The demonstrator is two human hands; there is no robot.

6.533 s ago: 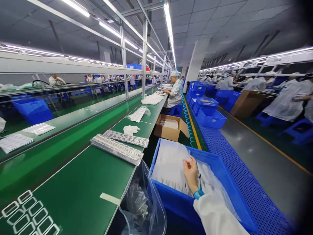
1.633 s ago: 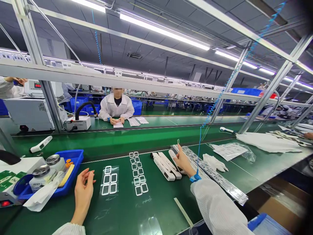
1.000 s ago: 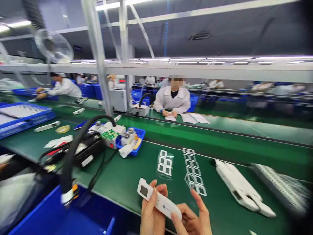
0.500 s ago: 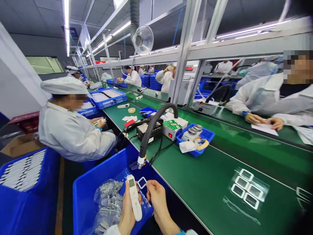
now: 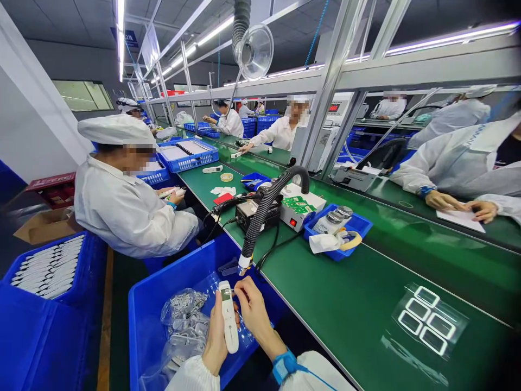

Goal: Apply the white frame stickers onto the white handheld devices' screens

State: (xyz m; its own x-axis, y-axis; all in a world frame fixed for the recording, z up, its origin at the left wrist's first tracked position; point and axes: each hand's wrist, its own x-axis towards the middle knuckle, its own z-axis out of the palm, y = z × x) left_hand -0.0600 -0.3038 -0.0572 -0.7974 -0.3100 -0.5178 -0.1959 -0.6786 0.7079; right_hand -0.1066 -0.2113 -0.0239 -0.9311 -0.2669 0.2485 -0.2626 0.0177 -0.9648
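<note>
My left hand point(image 5: 215, 338) is closed around a white handheld device point(image 5: 229, 323) with a small grey screen, held upright and slightly tilted over the blue bin. At the screen's right edge, my right hand point(image 5: 254, 310) has thumb and forefinger pinched together. The thin white square frame point(image 5: 231, 290) in that pinch lies against the screen and is hard to make out. More white square frames point(image 5: 428, 320) sit on a clear sheet on the green bench to the right. A blue strap point(image 5: 285, 367) circles my right wrist.
Below my hands, the blue bin point(image 5: 136, 326) contains bagged parts point(image 5: 185, 326). A black flexible hose point(image 5: 264, 217) curves down close above the device. A blue tray point(image 5: 364, 228) with tape and jars stands on the green bench point(image 5: 325, 304). A co-worker point(image 5: 126, 201) sits at the left.
My right hand has brought the white square frame leftward from beside the device onto its screen. The view has shifted slightly, and a far co-worker now reaches toward the bench.
</note>
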